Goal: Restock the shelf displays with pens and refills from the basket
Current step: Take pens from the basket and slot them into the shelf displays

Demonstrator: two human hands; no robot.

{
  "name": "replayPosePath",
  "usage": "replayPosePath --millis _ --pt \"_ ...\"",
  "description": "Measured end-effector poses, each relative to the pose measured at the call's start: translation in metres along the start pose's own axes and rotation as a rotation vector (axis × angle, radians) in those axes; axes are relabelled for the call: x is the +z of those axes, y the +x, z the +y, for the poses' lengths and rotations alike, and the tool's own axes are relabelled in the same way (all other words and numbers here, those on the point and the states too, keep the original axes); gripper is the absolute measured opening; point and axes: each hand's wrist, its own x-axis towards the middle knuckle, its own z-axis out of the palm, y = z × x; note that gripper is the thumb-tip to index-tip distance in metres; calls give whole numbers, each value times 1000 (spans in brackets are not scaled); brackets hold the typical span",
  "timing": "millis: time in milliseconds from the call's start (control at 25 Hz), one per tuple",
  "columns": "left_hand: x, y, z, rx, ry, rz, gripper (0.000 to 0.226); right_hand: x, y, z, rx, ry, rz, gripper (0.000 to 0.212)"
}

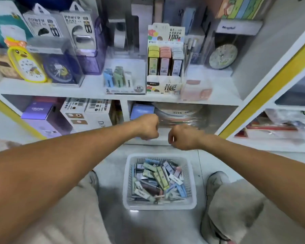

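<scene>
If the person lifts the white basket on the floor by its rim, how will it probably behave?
The white basket looks like thin perforated plastic, so its rim may flex a little. It is nearly full of small refill packs, so it probably feels heavy for its size. The packs lie loose and piled, so they would likely slide if it tilts.

- "POWER BANK" stands in dark capitals on two white hanging retail boxes [42, 23] on the upper shelf, left; the second such box [78, 23] is just beside the first.
- "0.7" and "100" stand on the white cardboard header [167, 33] of the refill display stand; the other characters there are not readable.
- "100" repeats on the white front lip [165, 87] of that same stand, with "0.7" above it.
- "2B" stands in a round grey sticker [138, 88] on the clear plastic display box of small refill packs.
- The purple carton [38, 110] on the lower shelf bears white lettering, too blurred to read.
</scene>
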Motion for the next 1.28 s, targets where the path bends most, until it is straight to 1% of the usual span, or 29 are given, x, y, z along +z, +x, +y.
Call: replayPosePath --millis 80,160,280,360,400,440,520,600,680,760,800,880,960,1120,1200,1280 --pt "40 7 -10 -72 10 -175 22 53 6 7 67 22 -165 25" --pt "79 13 -24 -151 9 -260 24 100 14 15 133 64 -239 26" --pt "135 16 -39 -312 -120 -319 17 158 19 25 239 183 -211 32" --pt "174 17 -46 -383 -207 -344 12 192 22 31 311 276 -172 38" --pt "192 16 -49 -371 -188 -342 11 207 23 32 333 310 -163 39" --pt "210 15 -52 -320 -112 -328 10 220 25 33 345 337 -158 36" --pt "236 13 -56 -177 67 -279 22 239 30 31 366 381 -149 28" --pt "253 14 -62 -29 187 -260 34 249 34 27 384 382 -121 36" --pt "264 20 -66 46 263 -273 38 258 40 20 383 323 -80 52" --pt "275 26 -68 58 324 -271 39 266 44 12 369 263 -43 64" --pt "279 30 -66 65 354 -261 38 269 47 9 370 244 -29 64" --pt "287 37 -61 72 386 -236 37 271 50 8 370 197 -7 56" --pt "294 43 -55 41 362 -206 37 271 52 9 370 160 20 46" --pt "306 48 -45 35 317 -177 38 276 54 11 391 177 118 33" --pt "303 52 -45 58 317 -203 42 280 56 13 408 199 139 32" --pt "298 56 -47 63 322 -238 42 281 58 16 420 225 123 34"
